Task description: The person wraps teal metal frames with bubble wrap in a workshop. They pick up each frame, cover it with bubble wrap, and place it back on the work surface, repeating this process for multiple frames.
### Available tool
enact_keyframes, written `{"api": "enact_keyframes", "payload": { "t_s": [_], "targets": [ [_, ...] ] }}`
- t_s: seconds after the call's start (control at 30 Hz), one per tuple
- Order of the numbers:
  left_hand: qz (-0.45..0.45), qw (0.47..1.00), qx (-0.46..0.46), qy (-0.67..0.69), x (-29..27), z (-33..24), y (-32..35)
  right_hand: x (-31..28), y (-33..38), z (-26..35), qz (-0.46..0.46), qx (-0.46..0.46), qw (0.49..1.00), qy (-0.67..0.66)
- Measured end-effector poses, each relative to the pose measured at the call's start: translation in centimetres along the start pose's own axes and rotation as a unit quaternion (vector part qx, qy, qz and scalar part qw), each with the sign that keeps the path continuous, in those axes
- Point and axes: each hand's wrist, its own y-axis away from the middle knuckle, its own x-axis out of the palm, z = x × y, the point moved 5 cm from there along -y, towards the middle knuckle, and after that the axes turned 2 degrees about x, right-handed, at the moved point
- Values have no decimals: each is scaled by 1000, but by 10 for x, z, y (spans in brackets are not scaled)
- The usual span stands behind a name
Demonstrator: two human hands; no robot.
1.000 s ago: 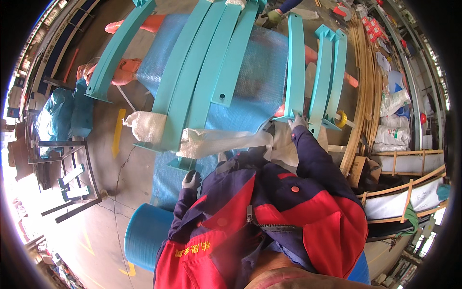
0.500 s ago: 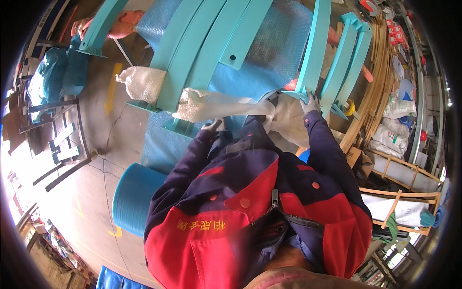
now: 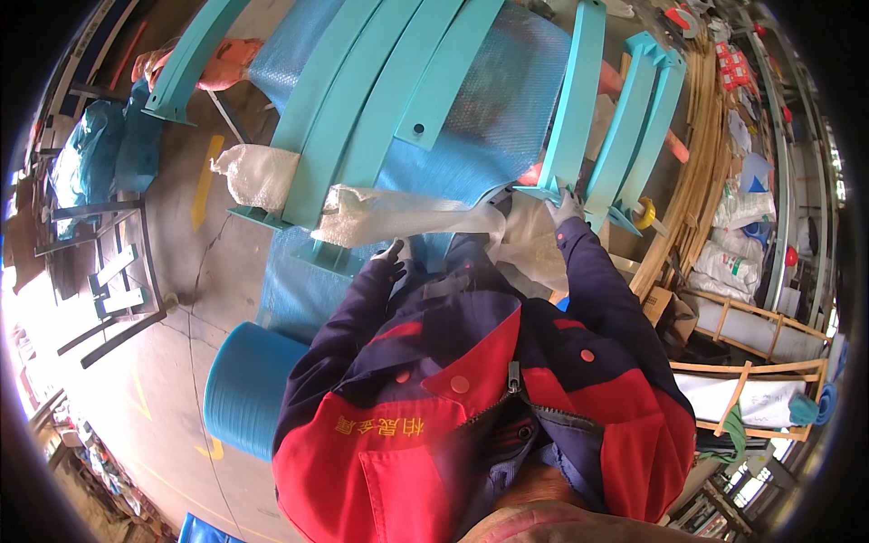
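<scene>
Gripping a clear wrap sheet (image 3: 407,213) stretched across the near ends of the teal beams (image 3: 380,109), just below their flat end plates. Right hand (image 3: 563,206), gloved, at the near foot of the beam on the right of the stack, fingers closed on a bunched corner of the sheet. Left hand (image 3: 394,253), in a dark glove, just under the near end of the stack's middle beams, fingertips raised against the sheet's lower edge; cannot tell whether pinching or only pressing. Between the two hands, loose folds hanging below the beam ends.

Probably best done by keeping the sheet taut from corner to corner, pulling evenly with both hands so as not to tear it on the sharp plate edges. Worth smoothing the slack under the ends before folding round, and overlapping the blue bubble wrap (image 3: 507,109) already lying under the beams.

Left of the stack, another beam end already bundled in white wrap (image 3: 258,172). Below the stack, on the floor, a blue roll (image 3: 244,389). Right of the stack, a yellow tape roll (image 3: 644,214) and leaning wooden strips (image 3: 697,181).
</scene>
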Motion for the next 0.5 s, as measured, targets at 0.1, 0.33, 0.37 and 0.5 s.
{"api": "enact_keyframes", "payload": {
  "t_s": [0.1,0.33,0.37,0.5],
  "targets": [
    [2,1000,3,6,6,1,3,0,2,-2,-30,-21,999,-10],
    [30,998,54,26,18,-5,11,-3,1,0,35,0,999,-31],
    [29,998,52,31,18,-6,11,-2,1,-1,60,21,997,-36],
    [10,999,38,30,12,-5,5,-3,0,1,56,23,998,-21]
  ]
}}
